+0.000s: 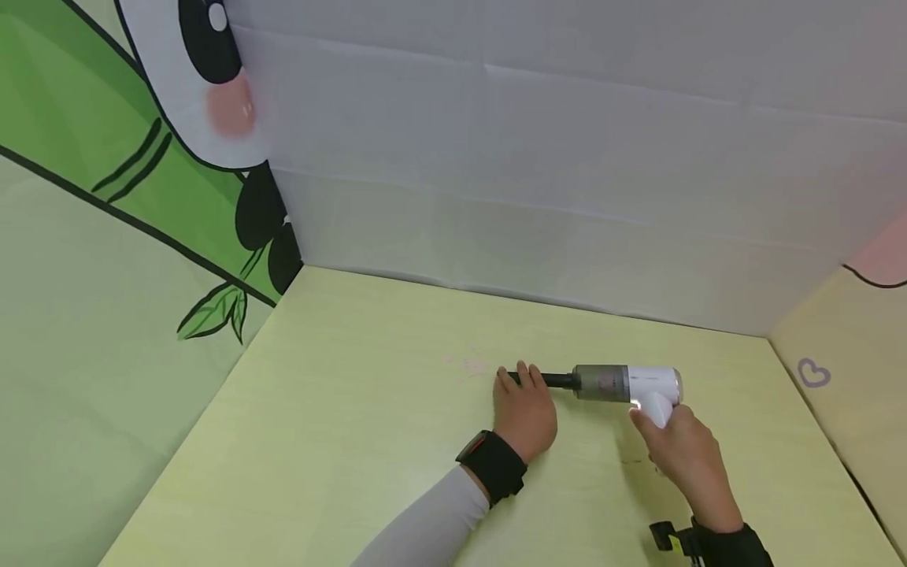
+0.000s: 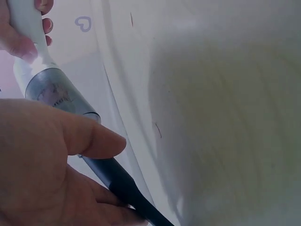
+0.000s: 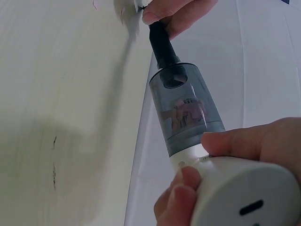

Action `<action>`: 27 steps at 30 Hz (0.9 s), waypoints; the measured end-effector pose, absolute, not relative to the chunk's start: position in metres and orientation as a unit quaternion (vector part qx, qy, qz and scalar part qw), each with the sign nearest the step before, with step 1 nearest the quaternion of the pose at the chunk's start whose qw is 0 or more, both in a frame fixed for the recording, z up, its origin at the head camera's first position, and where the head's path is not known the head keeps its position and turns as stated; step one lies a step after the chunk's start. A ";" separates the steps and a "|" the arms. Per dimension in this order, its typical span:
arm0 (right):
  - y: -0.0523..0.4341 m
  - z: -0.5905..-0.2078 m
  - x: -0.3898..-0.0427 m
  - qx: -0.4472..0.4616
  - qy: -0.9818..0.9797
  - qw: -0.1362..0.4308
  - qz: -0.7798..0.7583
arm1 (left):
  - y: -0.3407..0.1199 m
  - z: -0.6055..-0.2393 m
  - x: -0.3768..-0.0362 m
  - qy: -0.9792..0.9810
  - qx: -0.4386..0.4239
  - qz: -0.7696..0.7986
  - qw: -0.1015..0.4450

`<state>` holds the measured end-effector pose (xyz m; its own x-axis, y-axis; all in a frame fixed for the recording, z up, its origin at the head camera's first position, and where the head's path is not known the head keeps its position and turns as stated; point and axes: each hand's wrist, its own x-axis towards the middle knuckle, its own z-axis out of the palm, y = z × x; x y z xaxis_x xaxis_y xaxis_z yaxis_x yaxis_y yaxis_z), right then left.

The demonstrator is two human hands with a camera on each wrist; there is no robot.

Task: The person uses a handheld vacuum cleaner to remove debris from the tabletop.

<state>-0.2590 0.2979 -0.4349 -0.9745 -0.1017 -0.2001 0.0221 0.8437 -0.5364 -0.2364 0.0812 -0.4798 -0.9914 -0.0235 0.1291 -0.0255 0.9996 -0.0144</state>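
A white handheld vacuum cleaner (image 1: 653, 383) with a smoky clear dust cup (image 3: 186, 108) is held sideways over the pale yellow table. Its slim black nozzle (image 1: 560, 380) points left. My right hand (image 1: 683, 461) grips the white handle, with the thumb up by the body. Near the nozzle's far end is my left hand (image 1: 526, 417), holding it between thumb and fingers. The left wrist view shows the thumb on one side of the black nozzle (image 2: 123, 183) and fingers on the other. The nozzle's tip is partly covered by the left hand in the head view.
The yellow tabletop (image 1: 319, 409) meets a white wall sheet (image 1: 531, 173) at the back. Panels with a green drawing stand on the left, and a cream panel (image 1: 850, 394) with a small heart stands on the right. Faint pink marks (image 1: 473, 365) lie beyond the left hand.
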 end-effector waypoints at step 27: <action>0.298 -0.435 -0.257 -0.026 0.955 0.107 -0.277 | 0.078 -0.480 -0.234 -0.997 -0.013 0.052 0.061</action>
